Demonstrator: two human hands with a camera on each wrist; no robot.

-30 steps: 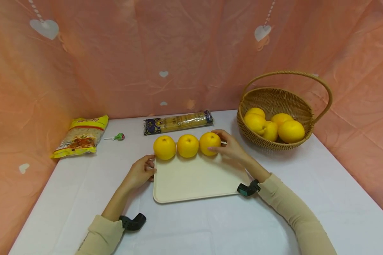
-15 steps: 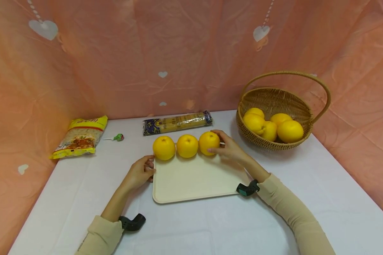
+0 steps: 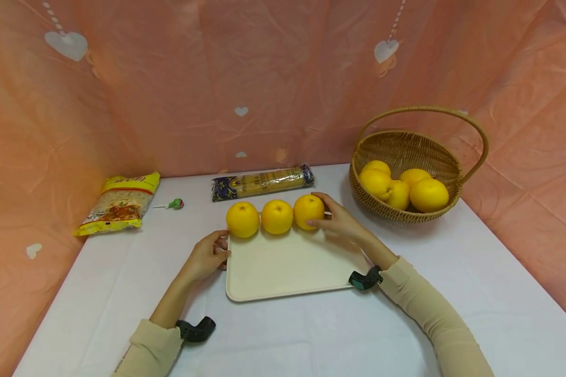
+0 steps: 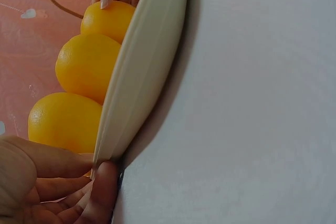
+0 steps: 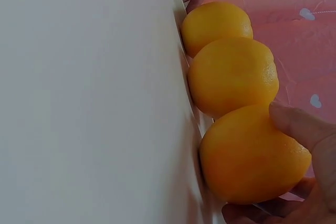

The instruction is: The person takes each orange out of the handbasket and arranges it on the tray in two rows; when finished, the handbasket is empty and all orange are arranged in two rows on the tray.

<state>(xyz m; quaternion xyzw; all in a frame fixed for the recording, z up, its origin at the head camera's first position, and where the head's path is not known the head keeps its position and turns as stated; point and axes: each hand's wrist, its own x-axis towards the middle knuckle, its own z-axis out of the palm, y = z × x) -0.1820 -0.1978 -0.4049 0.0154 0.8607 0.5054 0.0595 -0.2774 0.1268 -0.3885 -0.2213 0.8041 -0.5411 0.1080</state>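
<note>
Short of the far edge of the desk (image 3: 273,340), the right grip (image 3: 341,220), half curled, is holding the row's rightmost orange (image 3: 306,210) at the far side of the tray (image 3: 287,267) while the left grip (image 3: 207,256) is pinching the tray's left rim, light, even pressure probably being best against rolling.

Head view slightly shifted, rightmost yellow fruit (image 3: 305,211) perhaps nudged back
</note>
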